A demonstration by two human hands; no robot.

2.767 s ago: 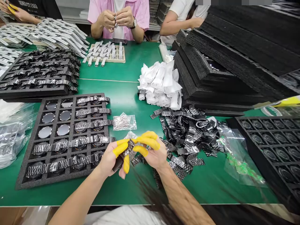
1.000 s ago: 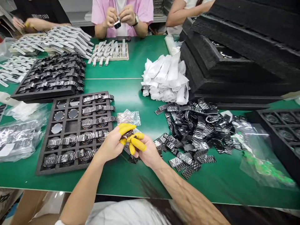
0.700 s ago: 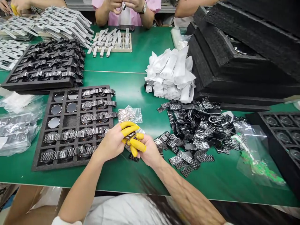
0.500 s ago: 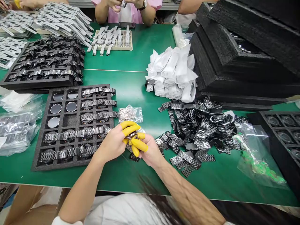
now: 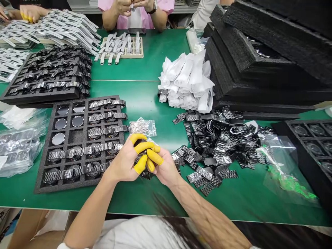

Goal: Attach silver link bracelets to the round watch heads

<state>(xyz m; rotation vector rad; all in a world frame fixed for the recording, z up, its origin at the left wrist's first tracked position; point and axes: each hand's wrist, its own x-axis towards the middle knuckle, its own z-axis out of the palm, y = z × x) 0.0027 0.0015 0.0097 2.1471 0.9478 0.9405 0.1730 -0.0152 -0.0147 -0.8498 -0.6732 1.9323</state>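
Observation:
Both hands wear yellow finger cots and meet over the near middle of the green table. My left hand has its fingers curled around a dark watch, mostly hidden behind them. Pressed against the same watch are the pinched fingers of my right hand. Left of them lies a black foam tray; some slots hold watches with black metal bands, others bare watch heads. A small bag of thin metal pins lies just beyond my hands. Black link bands are heaped at the right.
White-wrapped pieces are piled before tall stacked black foam trays. Another filled tray and plastic bags sit left. Green bits in a bag lie right. Across the table, a person in pink handles something small near grey-strapped watches.
My fingers have shifted around the watch: the left thumb has come lower and the watch is more covered. The whole view has moved slightly. At the far left, a yellow-tipped hand shows more.

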